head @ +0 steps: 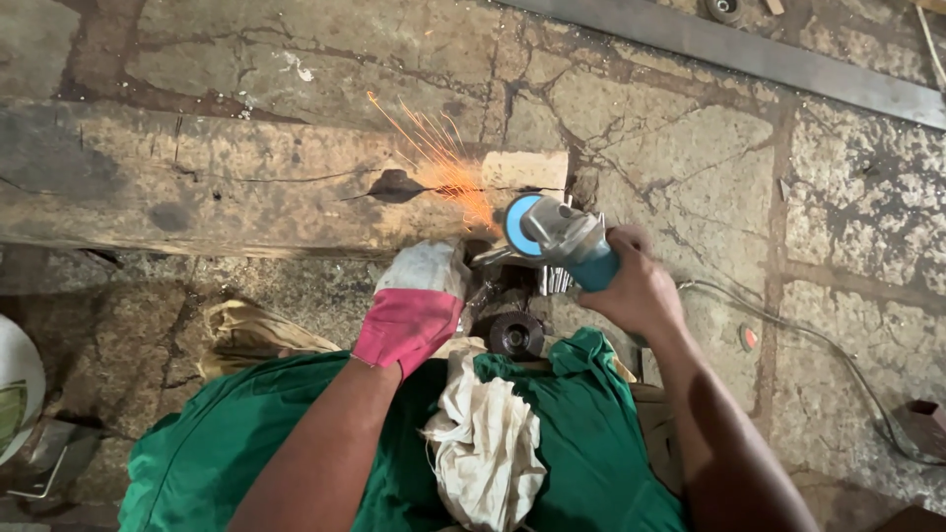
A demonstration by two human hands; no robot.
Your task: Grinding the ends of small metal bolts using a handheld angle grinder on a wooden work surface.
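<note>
My right hand (641, 291) grips the blue body of an angle grinder (557, 239), whose disc is throwing orange sparks (443, 163) up and to the left over a wooden beam (197, 182). My left hand (419, 300), in a white and pink work glove, holds down a small shiny metal piece (493, 258) right at the disc; most of the piece is hidden by the glove and grinder. Below the two hands a dark round disc (515, 335) lies by my knees. My lap shows green cloth (246, 433) with a crumpled white rag (488, 433) on it.
The ground is cracked stone paving (847, 197). A long grey metal bar (769, 59) runs across the top right. The grinder's cable (838, 355) trails to the right. A crumpled brown paper scrap (246, 330) lies at left, and a white rounded object (18, 384) sits at the left edge.
</note>
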